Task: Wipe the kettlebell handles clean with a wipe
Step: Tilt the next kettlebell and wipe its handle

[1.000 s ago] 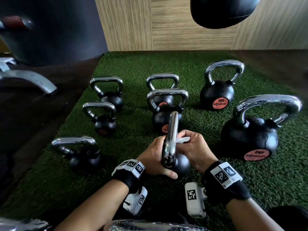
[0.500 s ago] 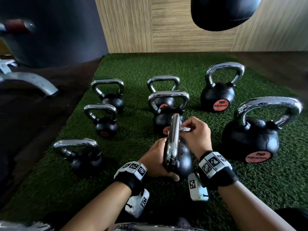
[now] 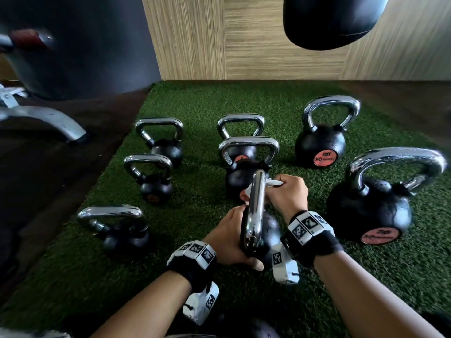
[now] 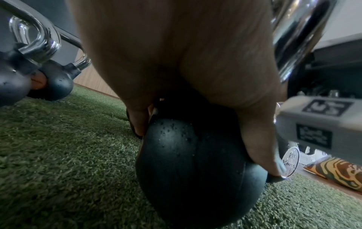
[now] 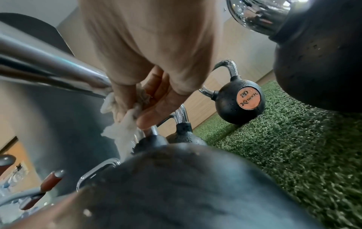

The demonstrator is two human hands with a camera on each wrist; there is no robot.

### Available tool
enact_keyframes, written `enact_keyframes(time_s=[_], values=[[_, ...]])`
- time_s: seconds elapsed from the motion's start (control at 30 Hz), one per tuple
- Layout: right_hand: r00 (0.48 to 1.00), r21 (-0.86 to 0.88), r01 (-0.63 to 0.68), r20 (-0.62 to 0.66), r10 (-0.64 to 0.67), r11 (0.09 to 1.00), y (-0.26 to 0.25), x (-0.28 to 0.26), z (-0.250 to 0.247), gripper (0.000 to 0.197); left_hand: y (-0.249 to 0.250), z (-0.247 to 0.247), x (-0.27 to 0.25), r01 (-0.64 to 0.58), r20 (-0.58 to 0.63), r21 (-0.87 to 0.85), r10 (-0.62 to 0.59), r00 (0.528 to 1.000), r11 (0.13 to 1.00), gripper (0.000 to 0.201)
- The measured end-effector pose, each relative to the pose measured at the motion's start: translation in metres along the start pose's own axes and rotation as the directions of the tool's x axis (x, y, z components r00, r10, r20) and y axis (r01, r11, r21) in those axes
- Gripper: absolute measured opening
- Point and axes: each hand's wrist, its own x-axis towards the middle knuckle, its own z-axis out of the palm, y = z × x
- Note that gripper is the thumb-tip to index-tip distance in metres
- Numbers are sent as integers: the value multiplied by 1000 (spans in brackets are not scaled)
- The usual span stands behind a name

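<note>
A small black kettlebell (image 3: 271, 230) with a chrome handle (image 3: 255, 206) stands on the turf in front of me, handle edge-on to the head view. My left hand (image 3: 231, 237) grips its black ball (image 4: 192, 162) low down, thumb and fingers curled round it. My right hand (image 3: 288, 193) pinches a crumpled white wipe (image 3: 274, 182) against the far upper part of the handle (image 5: 49, 69). In the right wrist view the wipe (image 5: 121, 127) hangs from the fingertips beside the chrome bar.
Several other kettlebells stand around on the green turf (image 3: 190, 196): a large one (image 3: 371, 208) close on the right, a 20-marked one (image 3: 319, 145) behind, one (image 3: 246, 176) just beyond the wipe, smaller ones (image 3: 153, 181) left. A black punch bag (image 3: 329, 18) hangs above.
My right hand with the wipe has slid along the handle from near my left hand up toward its far top end. The left hand has kept its hold on the ball.
</note>
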Motion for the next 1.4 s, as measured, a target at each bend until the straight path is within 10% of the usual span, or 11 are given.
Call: enact_keyframes(time_s=[0.2,0.3,0.43,0.5,0.7,1.03,1.2,1.4], values=[[989,-50,-114,93,119,992,2,-7,4,26,11,-18,3,53,144,45,-59,988,998,140],[991,-176,-64,104,83,982,-1,-11,4,22,12,-45,-1,42,221,78,-59,973,996,107],[977,-209,157,177,-121,965,-10,-9,-10,11,32,-89,-9,130,30,-56,-129,991,990,54],[936,-137,303,231,-267,943,-13,-5,-21,39,52,-108,-12,180,-126,-67,-187,974,981,36],[769,-179,576,449,-455,798,-30,10,-37,52,112,-116,-16,176,-103,368,-148,984,913,72],[848,-263,497,351,-398,827,-29,2,-50,23,123,-127,11,176,61,380,-215,975,908,33],[885,-291,456,243,-396,841,-14,-35,-77,8,111,-157,19,-45,275,445,-89,957,895,75],[878,-300,475,228,-422,827,-2,-66,-93,13,108,-160,27,-138,295,521,-25,955,842,79]])
